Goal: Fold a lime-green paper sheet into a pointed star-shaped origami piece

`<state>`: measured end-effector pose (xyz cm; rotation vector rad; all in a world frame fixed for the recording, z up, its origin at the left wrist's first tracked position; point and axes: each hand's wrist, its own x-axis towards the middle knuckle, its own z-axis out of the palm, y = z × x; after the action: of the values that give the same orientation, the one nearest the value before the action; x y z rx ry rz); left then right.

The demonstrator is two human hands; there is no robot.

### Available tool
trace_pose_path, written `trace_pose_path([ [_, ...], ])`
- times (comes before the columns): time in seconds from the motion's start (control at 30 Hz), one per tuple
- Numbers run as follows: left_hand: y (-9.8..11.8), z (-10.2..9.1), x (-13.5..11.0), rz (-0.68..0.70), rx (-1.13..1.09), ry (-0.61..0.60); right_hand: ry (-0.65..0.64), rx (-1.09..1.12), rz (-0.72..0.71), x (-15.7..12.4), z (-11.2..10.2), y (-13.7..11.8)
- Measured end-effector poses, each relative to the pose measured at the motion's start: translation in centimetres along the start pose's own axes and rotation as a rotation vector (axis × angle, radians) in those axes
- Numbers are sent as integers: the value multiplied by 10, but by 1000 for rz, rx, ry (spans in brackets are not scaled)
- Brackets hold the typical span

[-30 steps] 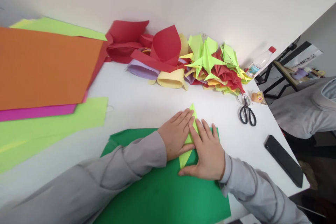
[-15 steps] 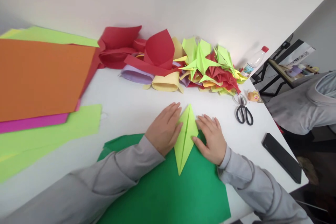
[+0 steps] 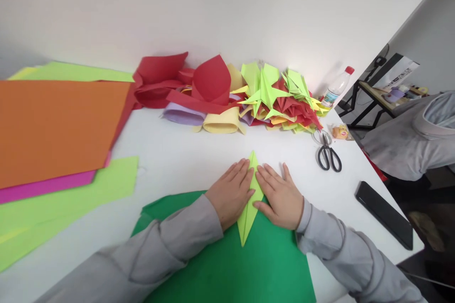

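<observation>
A lime-green folded paper diamond (image 3: pixel 250 218) lies on a dark green sheet (image 3: pixel 249 274), with a crease running down its length. My left hand (image 3: pixel 232 194) rests flat along its left side, fingers stretched out and pointing away from me. From the other side my right hand (image 3: pixel 280 194) presses on the right part of the paper, its fingers extended and the outermost one spread apart. Both hands cover part of the diamond; its top tip and lower point show between and below them.
Orange card (image 3: pixel 60 128) and lime-green sheets (image 3: pixel 106 184) lie left. Red rolled paper (image 3: pixel 212 83) and folded paper stars (image 3: pixel 266 92) are heaped by the wall. Scissors (image 3: pixel 329 154), a bottle (image 3: pixel 337 87) and a black case (image 3: pixel 384 213) stand right. Beyond is a grey-sleeved person (image 3: pixel 405 137).
My right hand has moved left onto the paper diamond, closer to my left hand. More of the diamond is covered. The view has tilted slightly, so the scene sits lower.
</observation>
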<state>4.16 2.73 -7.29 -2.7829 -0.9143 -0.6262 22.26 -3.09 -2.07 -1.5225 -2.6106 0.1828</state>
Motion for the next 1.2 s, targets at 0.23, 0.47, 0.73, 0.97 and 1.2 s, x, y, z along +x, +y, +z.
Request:
trace_pose_path([
  [0.23, 3, 8, -4, -16, 17, -39, -12, 87, -34, 5, -4, 8],
  [0.47, 7, -9, 2, -7, 28, -77, 94, 77, 59, 17, -3, 12],
  [0.73, 9, -11, 7, 4, 46, -86, 31, -81, 53, 37, -3, 10],
  [0.97, 8, -10, 7, 4, 31, -97, 49, -117, 91, 50, -4, 12],
  [1.2, 10, -10, 6, -11, 76, -90, 74, -162, 158, 57, -3, 19],
])
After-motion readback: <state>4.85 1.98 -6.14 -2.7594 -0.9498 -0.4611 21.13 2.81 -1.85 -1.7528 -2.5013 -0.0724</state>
